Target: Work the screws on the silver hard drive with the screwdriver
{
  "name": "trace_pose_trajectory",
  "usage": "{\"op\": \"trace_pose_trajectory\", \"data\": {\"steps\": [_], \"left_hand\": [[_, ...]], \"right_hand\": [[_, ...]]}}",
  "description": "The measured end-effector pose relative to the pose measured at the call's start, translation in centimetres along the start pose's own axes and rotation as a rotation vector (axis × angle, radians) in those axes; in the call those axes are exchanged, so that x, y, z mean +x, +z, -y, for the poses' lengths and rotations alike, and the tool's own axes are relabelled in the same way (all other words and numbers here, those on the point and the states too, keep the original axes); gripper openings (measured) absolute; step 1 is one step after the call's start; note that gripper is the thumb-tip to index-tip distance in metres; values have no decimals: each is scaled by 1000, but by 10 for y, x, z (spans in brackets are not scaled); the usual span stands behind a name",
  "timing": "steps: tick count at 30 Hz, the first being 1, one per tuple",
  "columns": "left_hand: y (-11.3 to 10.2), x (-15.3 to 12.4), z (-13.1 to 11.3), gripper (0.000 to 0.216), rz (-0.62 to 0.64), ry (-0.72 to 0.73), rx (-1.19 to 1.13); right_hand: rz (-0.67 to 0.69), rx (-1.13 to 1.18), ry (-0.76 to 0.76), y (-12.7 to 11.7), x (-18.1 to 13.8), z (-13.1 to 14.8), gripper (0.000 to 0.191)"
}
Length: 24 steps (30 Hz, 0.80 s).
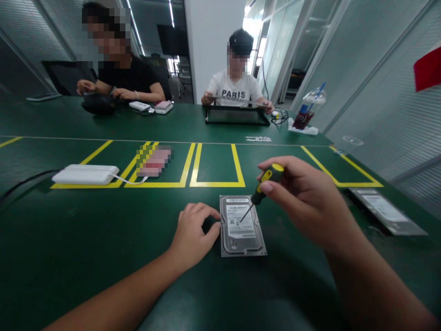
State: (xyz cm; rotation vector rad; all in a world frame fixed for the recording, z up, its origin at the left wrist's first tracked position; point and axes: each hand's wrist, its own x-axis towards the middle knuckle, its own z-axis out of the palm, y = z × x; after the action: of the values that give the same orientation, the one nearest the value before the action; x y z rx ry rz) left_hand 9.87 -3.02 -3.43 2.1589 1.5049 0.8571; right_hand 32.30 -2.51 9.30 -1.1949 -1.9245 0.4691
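Screwdriver [257, 196], short, with a green-and-yellow plastic handle and a thin metal shaft, was pinched between the thumb and fingers of the right hand [306, 202]. Its shaft slanted down from one o'clock, the tip over the white printed label [233, 226] of a flat, rectangular, silver metal hard drive [243, 241]; whether the tip touched could not be told. The drive lay flat on the dark green tabletop [138, 230], between the two hands. At its nine o'clock edge, the thumb and index finger of the left hand [196, 230] curved in; whether they pinched that edge or merely rested against it was unclear.

The step in hand looked like positioning the screwdriver over the drive. As a judgement, the next move called for a steadied drive and a controlled tip.

The label carried rows of dark print, too small to read. A second silver drive [387, 211] with a white label lay at three o'clock, its writing likewise illegible. Farther off, at twelve o'clock, a person's white T-shirt [233, 94] read "PARIS" in black capitals. At one o'clock stood a clear plastic cup [303, 118] of dark drink, its marking unreadable.
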Motion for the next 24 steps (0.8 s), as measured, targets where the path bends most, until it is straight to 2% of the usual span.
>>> {"op": "trace_pose_trajectory", "data": {"steps": [5, 11, 24], "left_hand": [[0, 3, 2, 7, 34, -10, -49], [0, 3, 1, 6, 66, -55, -30], [-2, 6, -1, 6, 106, -94, -30]], "right_hand": [[26, -50, -74, 24, 3, -7, 22], [45, -16, -52, 41, 5, -16, 23], [38, 13, -85, 49, 6, -24, 22]]}}
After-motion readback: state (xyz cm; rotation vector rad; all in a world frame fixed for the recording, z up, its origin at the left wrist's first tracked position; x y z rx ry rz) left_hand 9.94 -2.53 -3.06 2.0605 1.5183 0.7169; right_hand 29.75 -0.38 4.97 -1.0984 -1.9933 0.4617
